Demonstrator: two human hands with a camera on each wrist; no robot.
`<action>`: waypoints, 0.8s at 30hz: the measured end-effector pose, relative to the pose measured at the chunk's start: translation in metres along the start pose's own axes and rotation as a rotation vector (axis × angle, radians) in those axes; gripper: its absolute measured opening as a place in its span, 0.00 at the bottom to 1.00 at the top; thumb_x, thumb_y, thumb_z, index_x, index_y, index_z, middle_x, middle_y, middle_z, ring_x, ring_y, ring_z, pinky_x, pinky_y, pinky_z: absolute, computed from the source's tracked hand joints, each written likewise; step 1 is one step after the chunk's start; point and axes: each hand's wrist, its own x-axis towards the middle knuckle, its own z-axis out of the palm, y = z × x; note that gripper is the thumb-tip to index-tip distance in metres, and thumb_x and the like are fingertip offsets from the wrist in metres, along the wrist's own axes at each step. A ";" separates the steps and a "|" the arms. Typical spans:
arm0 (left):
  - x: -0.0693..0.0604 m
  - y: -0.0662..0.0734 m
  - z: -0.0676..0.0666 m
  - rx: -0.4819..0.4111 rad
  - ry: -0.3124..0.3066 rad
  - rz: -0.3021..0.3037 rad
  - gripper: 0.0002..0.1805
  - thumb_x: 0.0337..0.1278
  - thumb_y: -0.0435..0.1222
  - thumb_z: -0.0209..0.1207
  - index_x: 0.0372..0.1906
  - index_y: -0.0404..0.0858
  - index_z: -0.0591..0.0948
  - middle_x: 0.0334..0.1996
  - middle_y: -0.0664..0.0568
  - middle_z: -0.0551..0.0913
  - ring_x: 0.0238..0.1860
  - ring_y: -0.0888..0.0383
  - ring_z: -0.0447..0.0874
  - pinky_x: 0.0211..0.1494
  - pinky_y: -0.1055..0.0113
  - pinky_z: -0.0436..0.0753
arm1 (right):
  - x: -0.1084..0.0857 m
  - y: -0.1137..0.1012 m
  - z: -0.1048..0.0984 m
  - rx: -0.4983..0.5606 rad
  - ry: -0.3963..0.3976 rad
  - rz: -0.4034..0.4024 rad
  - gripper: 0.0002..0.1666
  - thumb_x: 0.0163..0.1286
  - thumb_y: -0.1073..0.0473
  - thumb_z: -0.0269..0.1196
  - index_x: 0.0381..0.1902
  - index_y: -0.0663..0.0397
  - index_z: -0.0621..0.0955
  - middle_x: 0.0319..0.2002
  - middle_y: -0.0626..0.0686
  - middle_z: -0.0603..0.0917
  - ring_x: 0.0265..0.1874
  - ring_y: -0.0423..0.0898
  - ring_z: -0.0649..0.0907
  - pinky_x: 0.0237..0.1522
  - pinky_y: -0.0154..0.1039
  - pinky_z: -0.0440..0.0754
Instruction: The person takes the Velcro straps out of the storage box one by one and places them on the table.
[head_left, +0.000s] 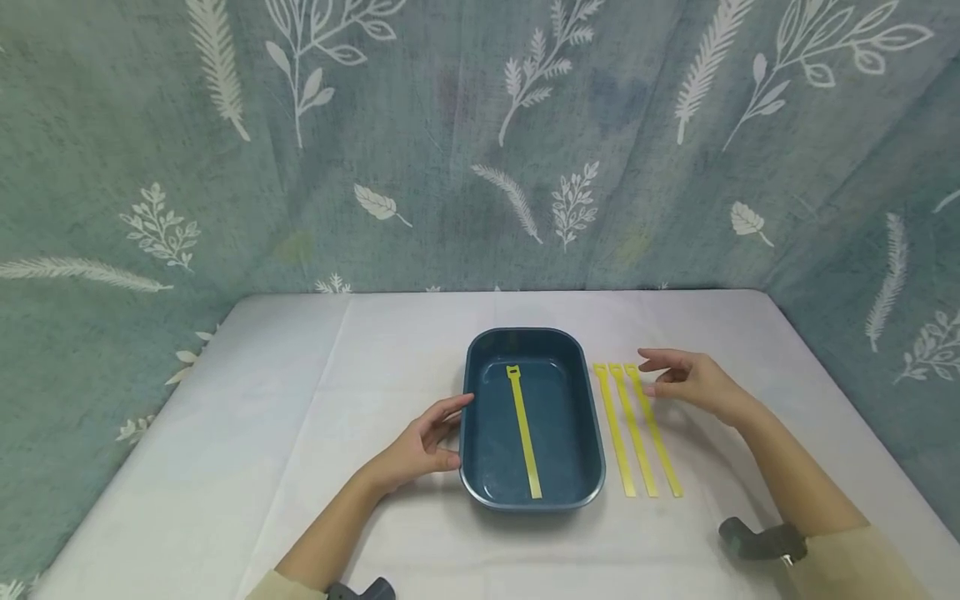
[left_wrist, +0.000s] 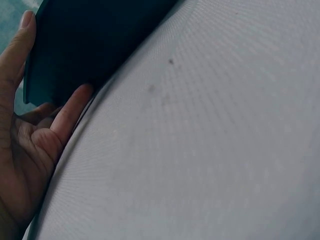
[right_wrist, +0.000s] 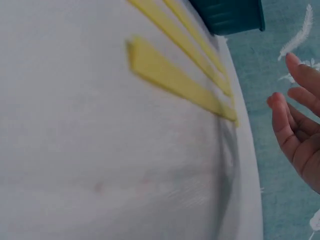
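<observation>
A dark blue rectangular tray (head_left: pixel 528 500) sits on the white table, with one yellow hook-and-loop cable tie (head_left: pixel 524 429) lying lengthwise inside it, slotted head at the far end. My left hand (head_left: pixel 422 448) touches the tray's left side, fingers spread along the rim and wall; the left wrist view shows this hand (left_wrist: pixel 37 135) against the tray's outer wall (left_wrist: pixel 95 45). Three more yellow cable ties (head_left: pixel 637 433) lie side by side right of the tray. Over the far end of the rightmost tie hovers my right hand (head_left: pixel 693 385), with thumb and fingers apart and nothing between them.
A white cloth (head_left: pixel 360 367) covers the table. Behind it hangs a green-blue curtain (head_left: pixel 420 108) with white leaf prints. Dark wrist-worn devices (head_left: pixel 761 540) sit on both forearms.
</observation>
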 end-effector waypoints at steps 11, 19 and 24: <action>0.001 0.007 -0.002 -0.008 -0.001 0.010 0.47 0.49 0.39 0.69 0.72 0.40 0.56 0.74 0.44 0.49 0.73 0.38 0.47 0.56 0.62 0.79 | 0.012 -0.038 -0.008 0.049 -0.030 -0.052 0.39 0.60 0.56 0.68 0.67 0.57 0.68 0.51 0.65 0.80 0.40 0.43 0.82 0.42 0.30 0.81; -0.002 0.001 0.000 -0.024 -0.002 0.001 0.46 0.50 0.39 0.68 0.72 0.43 0.57 0.74 0.43 0.50 0.72 0.39 0.48 0.56 0.62 0.79 | 0.020 -0.054 -0.003 0.059 -0.058 -0.091 0.36 0.59 0.53 0.69 0.64 0.55 0.72 0.50 0.64 0.80 0.40 0.44 0.82 0.42 0.33 0.81; -0.002 -0.002 0.001 -0.026 0.003 -0.007 0.46 0.50 0.39 0.69 0.72 0.43 0.57 0.74 0.44 0.50 0.73 0.39 0.47 0.57 0.61 0.78 | 0.028 -0.061 0.001 0.086 -0.078 -0.114 0.36 0.58 0.54 0.69 0.64 0.55 0.72 0.46 0.58 0.82 0.41 0.44 0.83 0.44 0.33 0.82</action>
